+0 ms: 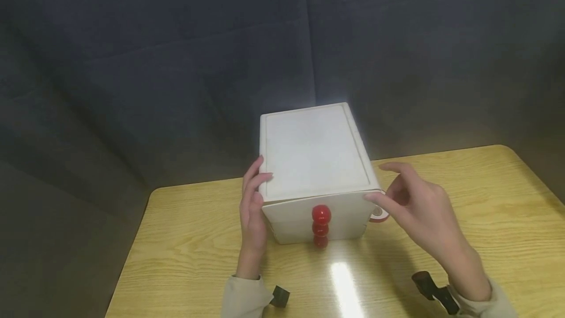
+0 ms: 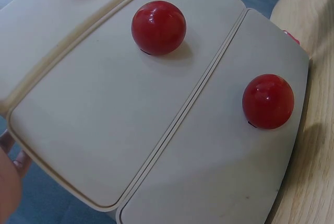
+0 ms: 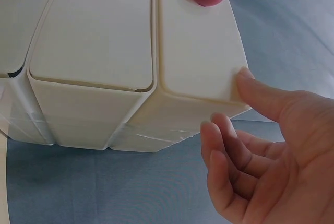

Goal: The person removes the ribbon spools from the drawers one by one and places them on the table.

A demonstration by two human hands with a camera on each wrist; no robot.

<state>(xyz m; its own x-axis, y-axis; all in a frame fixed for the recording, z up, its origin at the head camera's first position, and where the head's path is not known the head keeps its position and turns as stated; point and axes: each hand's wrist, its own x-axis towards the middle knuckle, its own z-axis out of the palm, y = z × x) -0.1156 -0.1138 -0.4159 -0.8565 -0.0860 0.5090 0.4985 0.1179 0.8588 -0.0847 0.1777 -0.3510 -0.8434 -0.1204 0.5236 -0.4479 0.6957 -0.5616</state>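
Observation:
A white drawer box (image 1: pixel 315 151) stands on the table, its front towards me. Three drawer fronts, each with a round red knob (image 1: pixel 321 214), are stacked one above another. Along the box's left side rests my left hand (image 1: pixel 253 210), fingertips at the top edge. My right hand (image 1: pixel 423 210) is at the front right corner. Its thumb touches the edge of the top drawer front (image 3: pixel 203 51), while the other fingers are bent loosely beside the box, with a gap between them and the thumb. In the left wrist view, only part of the left hand (image 2: pixel 8 187) shows.
Partly hidden behind the box's right side is a red and white object (image 1: pixel 378 214). The wooden table (image 1: pixel 185 239) extends to both sides of the box. A dark cloth (image 1: pixel 198 63) hangs behind and at the sides. Black wrist mounts (image 1: pixel 425 286) stick out near both sleeves.

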